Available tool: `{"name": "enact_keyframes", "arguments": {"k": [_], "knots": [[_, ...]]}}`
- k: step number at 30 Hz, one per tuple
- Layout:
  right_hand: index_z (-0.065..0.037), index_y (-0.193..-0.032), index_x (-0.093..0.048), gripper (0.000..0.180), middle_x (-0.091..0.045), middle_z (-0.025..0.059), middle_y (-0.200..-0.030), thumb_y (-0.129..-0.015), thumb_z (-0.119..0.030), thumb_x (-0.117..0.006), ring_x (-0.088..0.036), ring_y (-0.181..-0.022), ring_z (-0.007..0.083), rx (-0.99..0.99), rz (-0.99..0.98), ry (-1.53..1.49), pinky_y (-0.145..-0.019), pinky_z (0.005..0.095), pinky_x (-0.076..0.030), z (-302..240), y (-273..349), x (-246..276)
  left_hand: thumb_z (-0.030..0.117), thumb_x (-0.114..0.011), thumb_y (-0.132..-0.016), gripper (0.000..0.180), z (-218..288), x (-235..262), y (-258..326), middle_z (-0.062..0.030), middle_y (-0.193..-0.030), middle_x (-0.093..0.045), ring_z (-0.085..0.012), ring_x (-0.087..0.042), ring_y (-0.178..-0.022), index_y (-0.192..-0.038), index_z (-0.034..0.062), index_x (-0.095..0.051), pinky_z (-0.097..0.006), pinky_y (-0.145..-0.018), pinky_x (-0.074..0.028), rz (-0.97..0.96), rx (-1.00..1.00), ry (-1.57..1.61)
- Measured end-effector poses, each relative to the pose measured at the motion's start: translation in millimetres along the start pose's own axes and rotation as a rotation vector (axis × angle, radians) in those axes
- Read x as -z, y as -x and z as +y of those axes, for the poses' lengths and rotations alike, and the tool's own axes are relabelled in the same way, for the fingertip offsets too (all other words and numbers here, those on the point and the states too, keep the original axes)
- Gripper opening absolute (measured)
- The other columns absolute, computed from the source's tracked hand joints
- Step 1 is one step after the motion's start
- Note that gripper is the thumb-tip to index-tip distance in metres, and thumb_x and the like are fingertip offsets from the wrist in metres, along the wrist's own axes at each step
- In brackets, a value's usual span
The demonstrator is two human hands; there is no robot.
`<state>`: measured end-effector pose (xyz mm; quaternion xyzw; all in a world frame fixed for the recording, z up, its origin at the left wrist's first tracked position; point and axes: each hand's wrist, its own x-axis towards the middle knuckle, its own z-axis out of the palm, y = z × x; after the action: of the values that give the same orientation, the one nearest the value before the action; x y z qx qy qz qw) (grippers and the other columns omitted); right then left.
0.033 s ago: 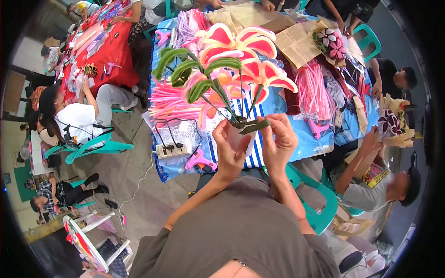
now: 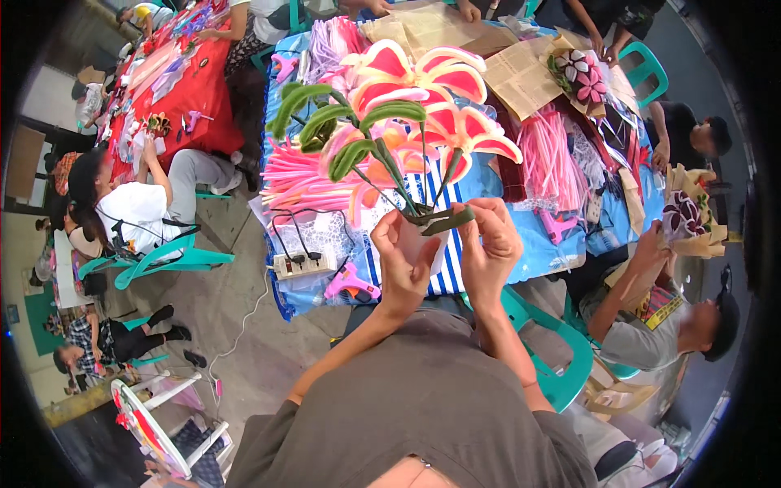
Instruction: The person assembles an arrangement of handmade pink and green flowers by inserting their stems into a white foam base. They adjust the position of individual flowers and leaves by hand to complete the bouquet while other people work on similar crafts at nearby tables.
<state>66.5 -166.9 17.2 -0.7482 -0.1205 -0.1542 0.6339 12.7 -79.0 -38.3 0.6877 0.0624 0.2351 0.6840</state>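
Observation:
Over the near table edge, my left hand [image 2: 400, 259] is closed round the lower stems of an artificial flower bouquet [image 2: 390, 175]. Pale paper shows below the stems, partly hidden by my fingers. Large pink, white-edged lily blooms [image 2: 461, 134] and fuzzy green leaves [image 2: 351, 156] spread out above my hand. A dark green strip, looking like floral tape [image 2: 447, 220], runs from the stems to my right hand [image 2: 492, 248]. Its thumb and fingertips pinch the free end.
Pink pipe cleaners [image 2: 285, 180] lie on the blue-covered table [image 2: 561, 264]. A power strip [image 2: 303, 263] and a pink glue gun [image 2: 351, 281] rest at the near left edge. To my right, a green chair [image 2: 561, 366] stands near a seated person holding a wrapped bouquet [image 2: 691, 215].

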Motion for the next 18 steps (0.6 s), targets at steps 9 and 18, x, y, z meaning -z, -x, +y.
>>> {"name": "enact_keyframes", "arguments": {"k": [9, 18], "knots": [[0.006, -0.086, -0.064, 0.013, -0.059, 0.0059, -0.081, -0.081, -0.006, -0.060, -0.055, -0.074, 0.0110, -0.407, 0.009, -0.655, -0.067, 0.0233, -0.045, 16, -3, -1, 0.003, -0.055, -0.081, 0.057, 3, 3, 4, -0.0159, -0.120, -0.040, -0.0215, -0.042, -0.110, -0.125, 0.0022, -0.019, -0.034, -0.095, -0.032, -0.067, -0.016, 0.076], [0.003, -0.088, -0.063, 0.019, -0.063, 0.0134, -0.095, -0.084, -0.015, -0.058, -0.060, -0.079, 0.0162, -0.634, -0.141, -0.890, -0.075, 0.0286, -0.048, 6, -5, 3, 0.004, -0.056, -0.081, 0.061, 7, 10, 5, -0.0181, -0.120, -0.040, -0.0240, -0.042, -0.112, -0.128, 0.0030, -0.017, -0.036, -0.096, -0.031, -0.162, -0.103, 0.103]]}}
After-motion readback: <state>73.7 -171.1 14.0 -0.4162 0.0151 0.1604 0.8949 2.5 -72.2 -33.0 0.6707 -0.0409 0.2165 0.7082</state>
